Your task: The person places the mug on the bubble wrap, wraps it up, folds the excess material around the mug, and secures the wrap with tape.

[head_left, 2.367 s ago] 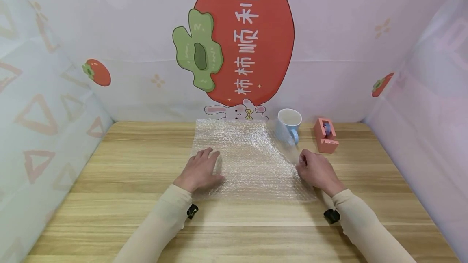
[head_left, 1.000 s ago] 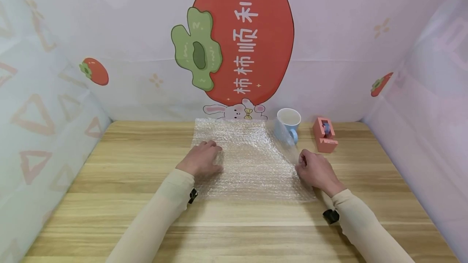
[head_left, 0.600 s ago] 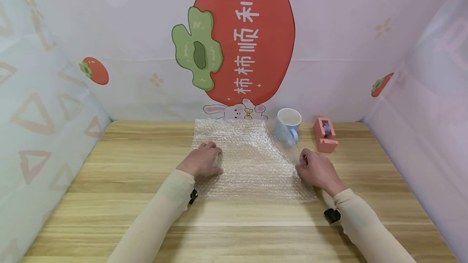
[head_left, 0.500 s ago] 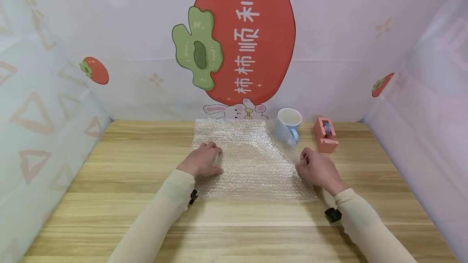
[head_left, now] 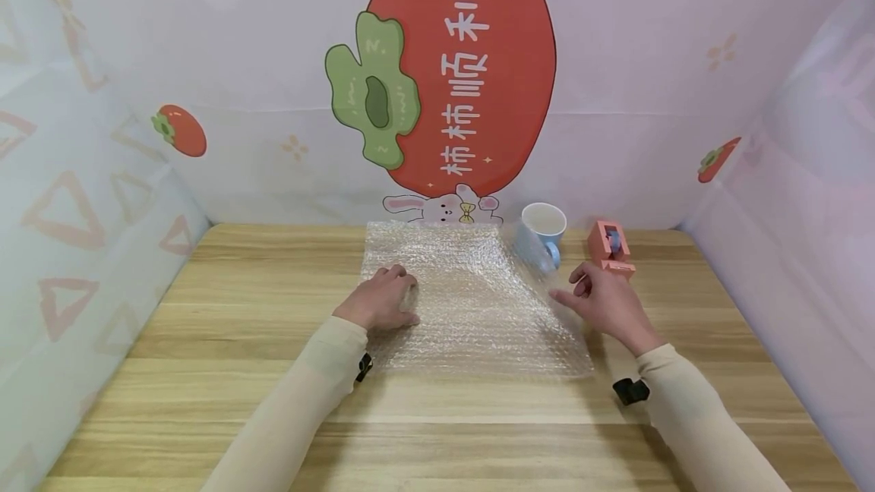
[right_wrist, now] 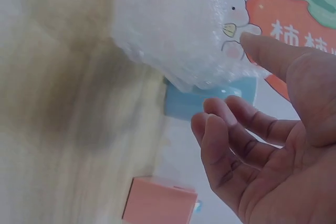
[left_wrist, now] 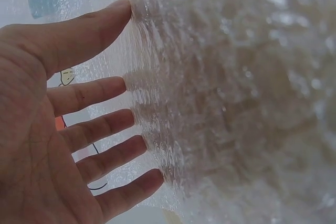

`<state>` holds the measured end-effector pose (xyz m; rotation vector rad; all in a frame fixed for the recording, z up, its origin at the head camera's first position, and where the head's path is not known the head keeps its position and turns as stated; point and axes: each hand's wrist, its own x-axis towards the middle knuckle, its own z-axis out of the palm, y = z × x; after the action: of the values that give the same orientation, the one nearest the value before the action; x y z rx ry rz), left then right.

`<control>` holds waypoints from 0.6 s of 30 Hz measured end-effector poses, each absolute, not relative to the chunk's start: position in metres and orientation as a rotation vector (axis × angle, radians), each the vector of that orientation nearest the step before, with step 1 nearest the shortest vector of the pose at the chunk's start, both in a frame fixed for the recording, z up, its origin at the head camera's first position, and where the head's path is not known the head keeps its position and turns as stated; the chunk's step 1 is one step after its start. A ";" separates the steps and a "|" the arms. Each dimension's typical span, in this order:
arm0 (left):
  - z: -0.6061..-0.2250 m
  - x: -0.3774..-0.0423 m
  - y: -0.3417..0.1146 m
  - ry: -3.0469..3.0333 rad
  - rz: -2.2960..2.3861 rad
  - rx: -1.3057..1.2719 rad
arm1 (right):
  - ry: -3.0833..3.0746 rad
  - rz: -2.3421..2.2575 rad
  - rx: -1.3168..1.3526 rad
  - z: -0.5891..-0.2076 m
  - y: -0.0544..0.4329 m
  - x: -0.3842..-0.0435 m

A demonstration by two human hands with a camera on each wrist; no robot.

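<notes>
Head view shows a sheet of bubble wrap (head_left: 472, 302), which lies on the wooden worktop (head_left: 478, 431); its right edge is raised and partly covers the blue mug (head_left: 551, 238). The left hand (head_left: 381, 301) touches the left part of the sheet, and its grip is apart, with the fingers spread. The right hand (head_left: 608, 304) is just beside the raised edge; its thumb stands apart from the loosely bent fingers. Beside the mug stands a pink tape dispenser (head_left: 600, 243).
</notes>
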<state>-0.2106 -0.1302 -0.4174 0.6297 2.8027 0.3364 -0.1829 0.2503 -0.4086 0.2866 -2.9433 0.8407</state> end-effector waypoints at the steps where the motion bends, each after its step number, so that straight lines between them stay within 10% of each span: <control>1: -0.418 -0.211 -0.130 2.803 0.336 0.629 | -2.924 0.856 0.291 -0.408 0.251 -0.184; 18: -0.417 -0.210 -0.129 2.793 0.334 0.612 | -2.931 1.482 0.080 -0.403 0.266 -0.221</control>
<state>-0.2100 -0.1292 -0.4174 0.6120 2.7933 0.3340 -0.2207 0.2661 -0.4035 0.0805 -2.9309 1.4825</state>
